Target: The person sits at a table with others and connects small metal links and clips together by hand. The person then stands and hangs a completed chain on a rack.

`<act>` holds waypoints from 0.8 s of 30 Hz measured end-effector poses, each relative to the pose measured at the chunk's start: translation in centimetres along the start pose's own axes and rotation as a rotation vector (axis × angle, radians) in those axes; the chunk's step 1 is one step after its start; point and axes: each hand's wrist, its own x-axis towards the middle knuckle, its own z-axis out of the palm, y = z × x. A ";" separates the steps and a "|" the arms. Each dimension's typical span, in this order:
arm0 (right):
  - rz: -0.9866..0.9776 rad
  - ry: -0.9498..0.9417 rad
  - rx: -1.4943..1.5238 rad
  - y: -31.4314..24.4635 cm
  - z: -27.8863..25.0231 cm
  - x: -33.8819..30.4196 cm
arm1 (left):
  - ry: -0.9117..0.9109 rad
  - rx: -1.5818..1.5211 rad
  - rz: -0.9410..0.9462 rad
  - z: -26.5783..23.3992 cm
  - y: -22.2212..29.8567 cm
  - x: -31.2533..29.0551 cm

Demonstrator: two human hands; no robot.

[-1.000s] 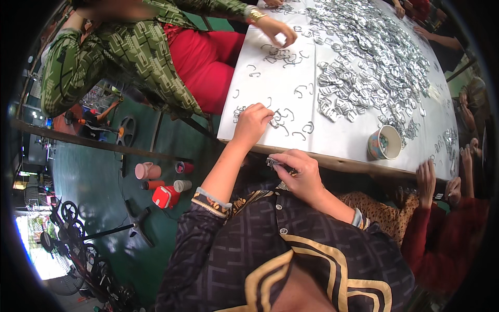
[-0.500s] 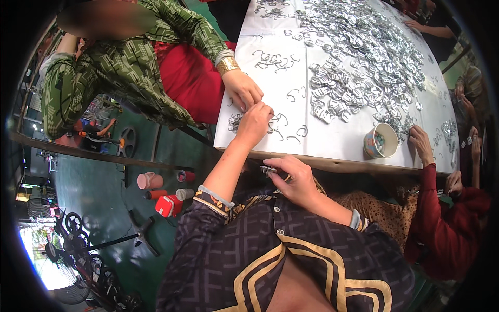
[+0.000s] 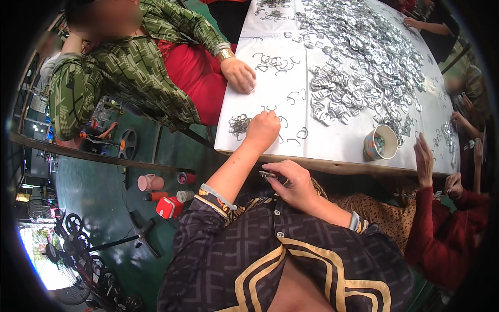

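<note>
My left hand (image 3: 263, 131) is closed in a pinch low over the near left part of the table, among thin dark curved wire pieces (image 3: 297, 133). Whatever its fingertips hold is hidden. A tangled heap of wire pieces (image 3: 238, 126) lies just left of it. In front of my body, below the table edge, my right hand (image 3: 295, 182) grips a small silvery metal buckle (image 3: 267, 174) between thumb and fingers. Across the middle and far table spreads a large pile of similar silvery buckles (image 3: 358, 67).
A paper cup (image 3: 381, 142) with small pale pieces inside stands near the front edge of the white-covered table (image 3: 291, 148). A co-worker's hand (image 3: 238, 75) rests at the left edge. Another person's red sleeve (image 3: 423, 229) is at right. Bottles and a red box (image 3: 169, 207) are at lower left.
My left hand has moved slightly right, away from the co-worker's hand, which has drawn back up and left. My right hand still holds the buckle. The red-sleeved person's hand has lifted off the table.
</note>
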 end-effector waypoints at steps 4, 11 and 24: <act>-0.001 -0.001 0.007 -0.3 0.0 0.1 | -0.049 0.050 0.049 -0.2 -0.4 0.8; 0.028 0.036 0.002 -0.3 -0.3 -0.1 | 0.098 -0.356 -0.230 -0.4 -2.1 -0.8; -0.022 -0.001 -0.032 0.1 0.3 0.4 | 0.166 -0.179 -0.069 1.5 -3.6 1.1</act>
